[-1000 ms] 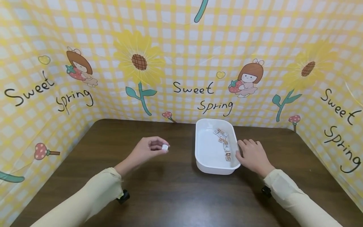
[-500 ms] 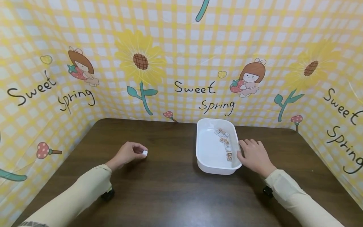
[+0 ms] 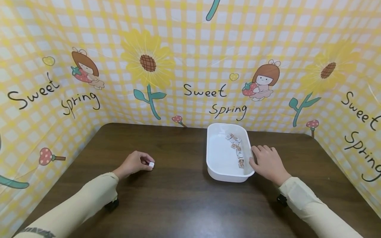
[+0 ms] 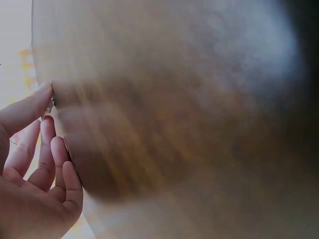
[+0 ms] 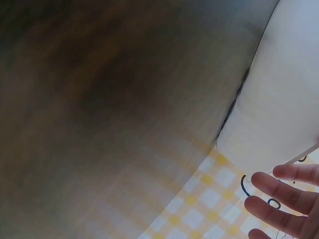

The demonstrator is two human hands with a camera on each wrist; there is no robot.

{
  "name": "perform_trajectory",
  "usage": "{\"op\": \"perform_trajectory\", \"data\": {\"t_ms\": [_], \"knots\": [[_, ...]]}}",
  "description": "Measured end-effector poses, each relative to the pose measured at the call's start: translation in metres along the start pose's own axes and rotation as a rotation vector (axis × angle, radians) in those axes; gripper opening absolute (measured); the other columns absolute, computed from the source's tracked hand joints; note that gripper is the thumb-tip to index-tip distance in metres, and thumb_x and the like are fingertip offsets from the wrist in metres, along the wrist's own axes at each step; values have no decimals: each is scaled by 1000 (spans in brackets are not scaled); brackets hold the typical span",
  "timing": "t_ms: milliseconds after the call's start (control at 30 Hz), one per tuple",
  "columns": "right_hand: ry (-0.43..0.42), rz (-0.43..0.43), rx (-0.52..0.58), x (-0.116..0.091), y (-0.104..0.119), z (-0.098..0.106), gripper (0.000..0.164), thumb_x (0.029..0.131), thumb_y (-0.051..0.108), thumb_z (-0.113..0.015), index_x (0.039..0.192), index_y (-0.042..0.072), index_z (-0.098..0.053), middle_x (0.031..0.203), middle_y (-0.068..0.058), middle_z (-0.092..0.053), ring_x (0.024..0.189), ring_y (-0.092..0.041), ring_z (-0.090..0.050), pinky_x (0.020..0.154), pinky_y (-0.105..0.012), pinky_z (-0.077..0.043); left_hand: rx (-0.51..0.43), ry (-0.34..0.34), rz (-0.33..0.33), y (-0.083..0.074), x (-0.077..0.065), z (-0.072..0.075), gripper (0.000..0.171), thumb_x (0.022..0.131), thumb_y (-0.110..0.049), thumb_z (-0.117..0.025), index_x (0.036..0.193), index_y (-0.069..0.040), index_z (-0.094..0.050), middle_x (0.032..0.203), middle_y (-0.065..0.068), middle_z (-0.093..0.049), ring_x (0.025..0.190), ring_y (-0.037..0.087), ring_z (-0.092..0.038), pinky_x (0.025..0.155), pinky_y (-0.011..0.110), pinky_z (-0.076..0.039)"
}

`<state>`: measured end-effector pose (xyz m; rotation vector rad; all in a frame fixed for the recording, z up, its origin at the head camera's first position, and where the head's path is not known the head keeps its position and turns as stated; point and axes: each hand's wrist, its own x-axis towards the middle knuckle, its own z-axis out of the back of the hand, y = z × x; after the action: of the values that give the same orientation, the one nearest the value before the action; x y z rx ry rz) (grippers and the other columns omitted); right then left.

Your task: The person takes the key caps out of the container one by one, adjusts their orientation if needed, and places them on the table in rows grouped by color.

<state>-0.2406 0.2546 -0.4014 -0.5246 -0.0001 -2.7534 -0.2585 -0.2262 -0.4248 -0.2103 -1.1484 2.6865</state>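
My left hand (image 3: 135,163) pinches a small white square block (image 3: 151,164) between thumb and fingertips, low over the left part of the table. In the left wrist view, a thin edge of the block shows between thumb and index finger, right at the tabletop. A white rectangular tub (image 3: 220,175) stands right of centre. My right hand (image 3: 269,165) rests against the tub's right rim, its fingers (image 5: 284,194) extended in the right wrist view. Inside the tub, several small white blocks with orange-brown faces (image 3: 239,150) lie in a loose line along the right side.
The dark brown wooden table (image 3: 178,205) runs back to a yellow checked cloth (image 3: 190,59), which encloses the back and both sides. The tub's far end comes close to this cloth. Dark wrist cameras (image 3: 111,204) sit under both sleeves.
Holding the block, my left hand has moved left, away from the tub, and then slightly down toward the near side. My right hand has stayed at the tub's rim.
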Motion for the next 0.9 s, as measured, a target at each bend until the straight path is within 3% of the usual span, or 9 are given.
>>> {"op": "perform_trajectory", "data": {"t_ms": [467, 667, 900], "knots": [[-14, 8, 11, 1, 0, 1, 38, 85, 26, -53, 111, 0, -62, 103, -19, -67, 93, -35, -61, 75, -51, -46, 72, -30, 39, 1, -1, 5, 24, 71, -15, -81, 91, -5, -72, 88, 6, -71, 78, 13, -59, 68, 27, -49], [-14, 7, 14, 0, -1, 1, 37, 85, 26, -54, 111, 0, -62, 102, -18, -67, 92, -34, -61, 75, -51, -46, 66, -26, 28, 2, -3, 6, 27, 70, -16, -82, 94, -6, -73, 88, 5, -70, 79, 13, -60, 69, 28, -49], [-8, 6, 15, -1, 1, 2, 37, 85, 25, -54, 111, 0, -61, 101, -18, -67, 92, -35, -61, 74, -50, -45, 53, -14, -5, 3, -4, 6, 19, 73, -13, -80, 89, -5, -72, 86, 6, -71, 78, 12, -60, 69, 28, -50]]}}
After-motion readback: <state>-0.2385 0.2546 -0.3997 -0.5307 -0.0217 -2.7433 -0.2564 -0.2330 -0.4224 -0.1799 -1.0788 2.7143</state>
